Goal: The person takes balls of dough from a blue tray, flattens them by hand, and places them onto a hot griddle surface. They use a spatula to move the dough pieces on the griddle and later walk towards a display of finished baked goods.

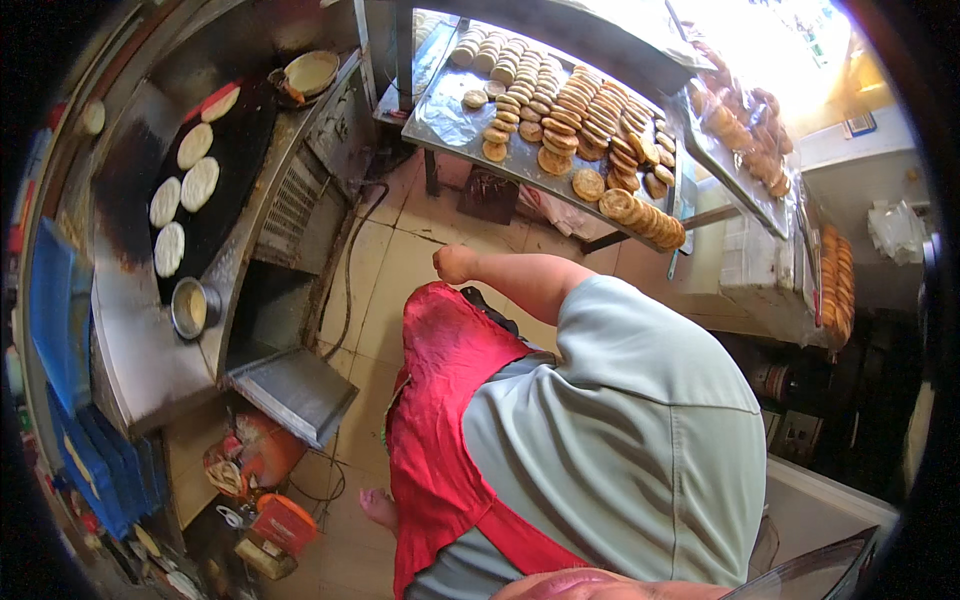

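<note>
My right hand hangs over the tiled floor beside the top edge of my red apron, its fingers curled and nothing seen in them. Of my left hand, only a part shows past the apron's lower edge; its fingers and any hold are unclear. On the dark griddle at the left lie several pale flat dough rounds. A metal bowl with yellowish contents stands at the griddle's near end. Rows of browned round breads cover much of a metal table at the top.
Below the griddle, a metal door or panel juts out. A hose runs along the floor. Blue crates, an orange gas cylinder and a red container stand at lower left. Bagged breads lie on a shelf at upper right.
</note>
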Demonstrator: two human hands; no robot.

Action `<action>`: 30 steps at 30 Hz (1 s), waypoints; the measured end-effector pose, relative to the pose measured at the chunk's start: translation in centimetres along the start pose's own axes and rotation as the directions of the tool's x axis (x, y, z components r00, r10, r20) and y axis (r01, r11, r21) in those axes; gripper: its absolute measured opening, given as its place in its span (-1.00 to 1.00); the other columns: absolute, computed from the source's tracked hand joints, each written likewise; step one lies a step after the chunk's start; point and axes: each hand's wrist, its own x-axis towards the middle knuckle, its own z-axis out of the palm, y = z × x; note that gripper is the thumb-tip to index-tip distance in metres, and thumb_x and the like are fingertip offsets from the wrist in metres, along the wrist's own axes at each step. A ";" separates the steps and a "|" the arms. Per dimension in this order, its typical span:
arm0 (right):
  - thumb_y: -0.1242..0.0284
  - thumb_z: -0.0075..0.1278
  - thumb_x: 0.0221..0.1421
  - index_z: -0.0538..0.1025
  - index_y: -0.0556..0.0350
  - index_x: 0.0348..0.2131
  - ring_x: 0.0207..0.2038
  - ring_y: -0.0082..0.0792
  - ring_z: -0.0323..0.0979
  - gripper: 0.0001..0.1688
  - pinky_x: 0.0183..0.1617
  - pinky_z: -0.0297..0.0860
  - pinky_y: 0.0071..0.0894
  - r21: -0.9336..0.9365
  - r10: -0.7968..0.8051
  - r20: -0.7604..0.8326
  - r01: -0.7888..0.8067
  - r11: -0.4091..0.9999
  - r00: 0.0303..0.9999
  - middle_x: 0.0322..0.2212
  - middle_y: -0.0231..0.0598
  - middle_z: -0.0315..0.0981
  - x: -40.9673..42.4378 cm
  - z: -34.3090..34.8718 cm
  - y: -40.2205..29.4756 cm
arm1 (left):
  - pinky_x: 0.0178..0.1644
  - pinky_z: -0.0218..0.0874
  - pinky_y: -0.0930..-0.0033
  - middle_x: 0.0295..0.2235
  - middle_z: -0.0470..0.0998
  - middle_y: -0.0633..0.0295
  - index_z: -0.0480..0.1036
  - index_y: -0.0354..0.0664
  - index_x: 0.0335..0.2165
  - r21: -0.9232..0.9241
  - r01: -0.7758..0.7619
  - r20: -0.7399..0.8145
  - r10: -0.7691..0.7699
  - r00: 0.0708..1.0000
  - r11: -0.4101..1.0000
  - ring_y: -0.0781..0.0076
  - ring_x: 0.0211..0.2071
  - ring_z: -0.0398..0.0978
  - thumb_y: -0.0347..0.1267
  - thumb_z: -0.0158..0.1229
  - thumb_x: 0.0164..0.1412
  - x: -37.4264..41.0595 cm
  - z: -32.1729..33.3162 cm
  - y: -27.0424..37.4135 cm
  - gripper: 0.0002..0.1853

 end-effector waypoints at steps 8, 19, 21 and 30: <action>0.41 -0.02 -0.06 0.63 0.07 -0.26 -0.08 0.06 0.54 -0.67 -0.02 0.46 -0.04 -0.048 0.060 0.055 -0.057 0.997 0.997 -0.22 0.03 0.61 -11.1 10.5 -0.5 | -0.33 0.28 0.42 -0.39 0.44 0.29 0.30 -0.33 0.10 0.099 0.275 0.025 -0.279 0.960 0.956 0.45 -0.37 0.41 -0.49 0.06 0.25 -6.3 -7.8 -11.8 -0.56; 0.41 -0.04 -0.02 0.64 0.09 -0.27 -0.12 0.08 0.55 -0.67 -0.05 0.47 -0.06 -0.102 0.181 0.072 -0.173 0.980 0.981 -0.23 0.08 0.61 -12.3 12.2 -2.9 | -0.33 0.28 0.44 -0.40 0.45 0.29 0.34 -0.33 0.05 0.036 0.288 0.065 -0.290 0.955 0.957 0.47 -0.39 0.41 -0.48 0.07 0.26 -7.2 -10.5 -13.2 -0.61; 0.40 -0.04 -0.02 0.64 0.08 -0.26 -0.12 0.08 0.55 -0.67 -0.05 0.47 -0.05 -0.079 0.133 0.049 -0.129 0.988 0.990 -0.23 0.06 0.61 -12.4 12.0 -4.7 | -0.33 0.28 0.44 -0.40 0.45 0.30 0.34 -0.33 0.04 0.035 0.289 0.083 -0.291 0.953 0.957 0.48 -0.39 0.41 -0.48 0.07 0.26 -7.1 -10.1 -13.0 -0.62; 0.37 -0.03 -0.01 0.64 0.06 -0.28 -0.13 0.05 0.56 -0.69 -0.06 0.48 -0.05 -0.031 0.041 0.059 -0.039 0.999 0.997 -0.25 0.04 0.61 -8.3 13.9 -5.4 | -0.33 0.28 0.45 -0.40 0.45 0.30 0.37 -0.33 0.00 0.038 0.312 0.092 -0.314 0.945 0.949 0.50 -0.40 0.41 -0.47 0.08 0.27 -6.2 -8.8 -10.1 -0.66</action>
